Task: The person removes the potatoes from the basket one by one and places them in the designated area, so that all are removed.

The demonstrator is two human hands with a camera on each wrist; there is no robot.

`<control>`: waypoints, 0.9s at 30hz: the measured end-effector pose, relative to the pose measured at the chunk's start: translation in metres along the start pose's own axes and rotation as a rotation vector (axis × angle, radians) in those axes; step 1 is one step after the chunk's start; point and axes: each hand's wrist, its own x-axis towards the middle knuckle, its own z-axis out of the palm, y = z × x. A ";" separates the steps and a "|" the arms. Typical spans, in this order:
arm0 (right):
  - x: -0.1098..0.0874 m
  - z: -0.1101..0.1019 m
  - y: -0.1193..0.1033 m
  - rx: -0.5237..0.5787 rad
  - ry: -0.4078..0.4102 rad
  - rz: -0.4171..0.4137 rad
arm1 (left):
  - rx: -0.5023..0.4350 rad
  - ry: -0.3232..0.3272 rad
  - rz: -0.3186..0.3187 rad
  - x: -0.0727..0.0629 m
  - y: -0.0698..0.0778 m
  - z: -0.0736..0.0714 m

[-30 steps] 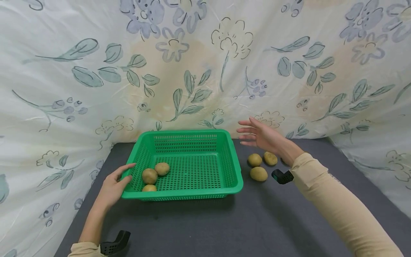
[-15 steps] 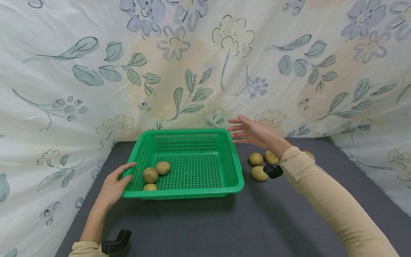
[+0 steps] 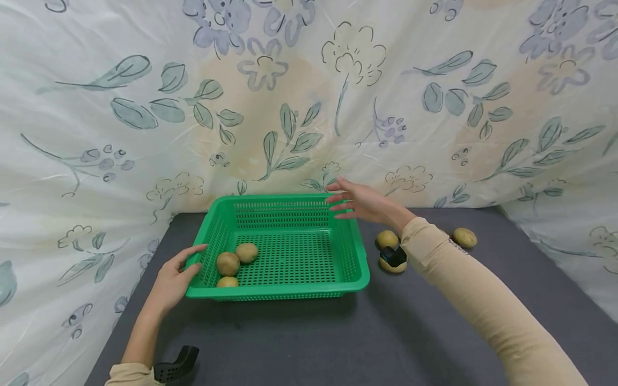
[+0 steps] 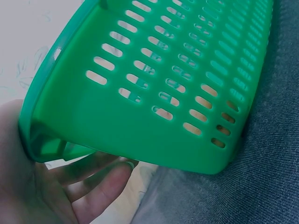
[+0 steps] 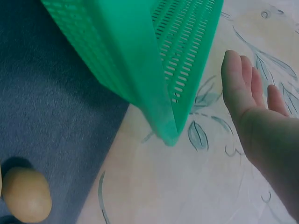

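A green plastic basket [image 3: 285,289] with slotted walls stands on the dark table. Three potatoes lie inside near its left end, one of them a brown potato [image 3: 228,264]. My left hand [image 3: 173,279] grips the basket's left rim; in the left wrist view its fingers [image 4: 100,191] reach round the rim's edge. My right hand [image 3: 357,201] hovers over the back right corner, fingers extended, holding nothing. In the right wrist view that hand [image 5: 252,102] is apart from the basket [image 5: 131,60].
Right of the basket lie more potatoes, among them a yellow potato [image 3: 387,239] and another potato [image 3: 465,237] farther right; my right arm partly covers the group. A floral sheet [image 3: 289,107] hangs behind and around the dark tabletop [image 3: 289,343].
My right hand has moved left from over the potatoes' side to the basket's back right corner, its fingers still extended. The left hand and the basket have stayed in place.
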 end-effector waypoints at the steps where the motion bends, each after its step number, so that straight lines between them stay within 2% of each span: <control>1: 0.003 0.002 0.001 -0.004 -0.005 0.004 | 0.001 0.000 -0.002 0.000 0.000 0.000; 11: 0.031 0.021 0.000 0.013 -0.028 0.062 | -0.001 -0.008 -0.007 0.000 -0.002 -0.001; 17: 0.039 0.031 -0.001 -0.010 -0.039 0.071 | 0.012 -0.002 -0.004 0.000 0.000 -0.002; 27: 0.053 0.045 0.003 0.012 -0.054 0.087 | 0.017 0.000 -0.008 0.000 0.000 0.000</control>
